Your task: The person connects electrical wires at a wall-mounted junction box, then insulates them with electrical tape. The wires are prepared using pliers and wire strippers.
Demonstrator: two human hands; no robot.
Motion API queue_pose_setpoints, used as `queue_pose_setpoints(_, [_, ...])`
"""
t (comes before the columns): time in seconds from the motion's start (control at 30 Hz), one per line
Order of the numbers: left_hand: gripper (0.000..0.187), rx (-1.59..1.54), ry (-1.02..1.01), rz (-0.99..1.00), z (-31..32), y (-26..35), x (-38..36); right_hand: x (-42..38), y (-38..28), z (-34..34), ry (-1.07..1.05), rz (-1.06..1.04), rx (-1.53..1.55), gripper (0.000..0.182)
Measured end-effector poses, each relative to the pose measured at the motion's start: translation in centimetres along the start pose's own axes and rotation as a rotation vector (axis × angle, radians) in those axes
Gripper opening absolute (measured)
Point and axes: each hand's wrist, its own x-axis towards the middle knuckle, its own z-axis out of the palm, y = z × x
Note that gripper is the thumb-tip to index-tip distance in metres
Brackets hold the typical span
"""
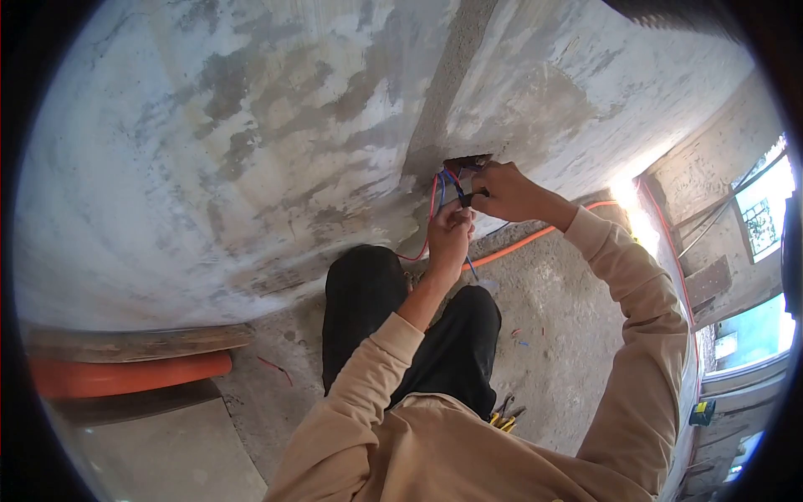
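Red and blue wires (442, 186) come out of a rough hole (462, 162) in the plastered wall. My left hand (452, 230) is closed just below the hole, its fingers pinched on the wires. To its upper right, my right hand (504, 191) is closed on a small black piece (478, 198), which looks like tape, against the wires. A red wire loops down on the left of my left hand, and a blue end hangs below it.
An orange conduit (523, 243) runs along the floor by the wall. Pliers with yellow handles (505, 417) lie beside my leg. A thick orange pipe (134, 374) and a wooden board (138, 342) are at the lower left. Wire scraps (274, 368) dot the floor.
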Motion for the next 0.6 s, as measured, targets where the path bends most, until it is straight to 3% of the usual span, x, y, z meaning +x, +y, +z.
queue_pose_setpoints(0.1, [0.018, -0.337, 0.118, -0.074, 0.1, -0.3, 0.1, 0.2, -1.0, 0.0, -0.031, 0.045, -0.043, 0.037])
queue_pose_setpoints(0.23, [0.014, -0.13, 0.23, -0.016, 0.5, -0.7, 0.3, 0.0, -1.6, -0.4, -0.065, 0.039, -0.034, 0.039])
queue_pose_setpoints(0.4, [0.012, -0.075, 0.333, 0.073, 0.3, -1.1, 1.6, -0.4, -0.2, 2.5, 0.151, -0.013, 0.137, 0.03])
queue_pose_setpoints(0.53, [0.016, -0.091, 0.229, -0.071, -0.5, 0.5, 1.1, -0.8, 0.9, 3.7, 0.348, -0.062, 0.133, 0.027])
queue_pose_setpoints(0.6, [0.02, -0.126, 0.17, -0.126, -0.8, 0.8, 0.7, -0.7, 1.2, 4.5, 0.347, 0.008, 0.218, 0.026])
